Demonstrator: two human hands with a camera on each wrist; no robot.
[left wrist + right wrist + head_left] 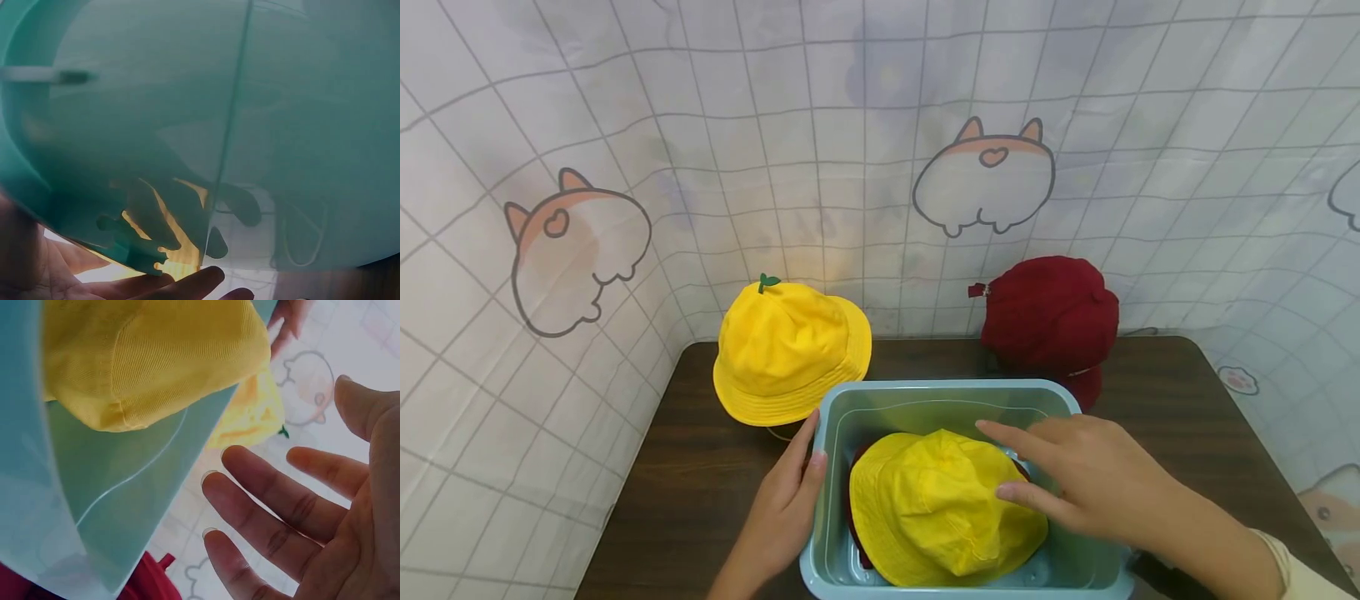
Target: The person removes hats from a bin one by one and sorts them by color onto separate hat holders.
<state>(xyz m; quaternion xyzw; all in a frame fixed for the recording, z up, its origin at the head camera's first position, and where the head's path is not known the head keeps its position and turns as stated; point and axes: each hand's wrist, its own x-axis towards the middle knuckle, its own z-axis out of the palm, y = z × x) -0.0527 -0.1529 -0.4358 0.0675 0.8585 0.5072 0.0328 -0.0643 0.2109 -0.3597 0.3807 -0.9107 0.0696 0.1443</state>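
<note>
A light blue plastic bin [940, 385] stands at the front of the table. In it lies a yellow bucket hat [943, 508], crown up, over a dark red item whose edges peek out; its kind is mostly hidden. My left hand [782, 500] rests against the bin's left side with fairly straight fingers, the thumb by the rim. In the left wrist view, fingers [187, 284] lie along the outside of the bin's wall. Above the bin's right part hovers my right hand [1078, 475], its fingers spread and apart from the hat, holding nothing.
Behind the bin at left is another yellow bucket hat [786, 346] with a green sprout on top. A dark red cap [1052, 317] stands at the back right. A white checked curtain [865, 167] with dog drawings surrounds the dark wooden table [662, 492].
</note>
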